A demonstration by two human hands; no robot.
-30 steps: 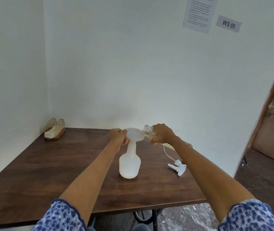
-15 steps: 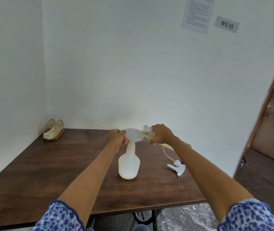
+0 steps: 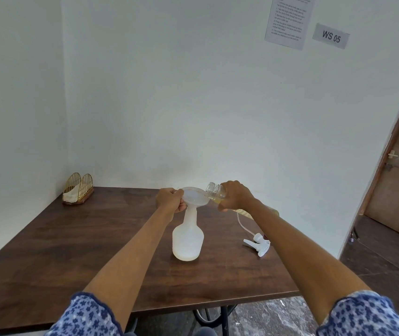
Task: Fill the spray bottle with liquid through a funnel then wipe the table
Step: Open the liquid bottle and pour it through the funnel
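Nothing moved | left hand (image 3: 170,199) grips funnel (image 3: 195,198) | right hand (image 3: 236,197) grips bottle (image 3: 215,191) | sign (image 3: 331,36) "WS 05"

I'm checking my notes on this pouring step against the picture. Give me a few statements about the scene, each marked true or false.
1. The funnel sits in the neck of the spray bottle. True.
2. The left hand grips the funnel's rim. True.
3. The right hand holds a cloth. False: it holds a clear bottle, tipped with its mouth over the funnel.
4. The trigger sprayer is screwed onto the spray bottle. False: it lies on the table, to the right of the bottle.
5. A gold wire holder stands at the table's far left corner. True.
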